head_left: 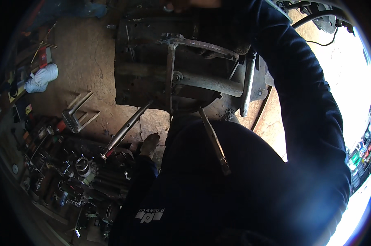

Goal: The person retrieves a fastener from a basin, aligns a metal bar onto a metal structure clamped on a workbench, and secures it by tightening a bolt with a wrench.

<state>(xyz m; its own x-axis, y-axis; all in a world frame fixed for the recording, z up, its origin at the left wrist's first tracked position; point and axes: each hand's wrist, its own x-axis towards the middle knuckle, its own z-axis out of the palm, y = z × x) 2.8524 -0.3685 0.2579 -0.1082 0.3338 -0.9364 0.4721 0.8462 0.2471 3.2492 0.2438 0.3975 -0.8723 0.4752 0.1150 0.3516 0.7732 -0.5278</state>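
A welded metal frame (170, 78) with a curved bar lies on a dark steel plate (142, 92) in front of me. A round pipe (210, 84) runs across under it, and a shorter tube (248, 84) stands at its right. Two slim metal bars, a left one (126, 130) and a right one (214, 141), reach toward me from the frame's near side. My right arm stretches forward; my right hand (197, 4) is at the top edge, cut off and dim. Low beside my body, my left hand (150, 145) is near the left bar, its fingers in shadow.
Tools and metal parts, with a round metal cup (82, 165) among them, crowd the lower left. A pronged metal piece (77, 112) and a white bundle (42, 78) lie on the left. A black cable (322, 43) hangs from machinery (326, 20) at the upper right.
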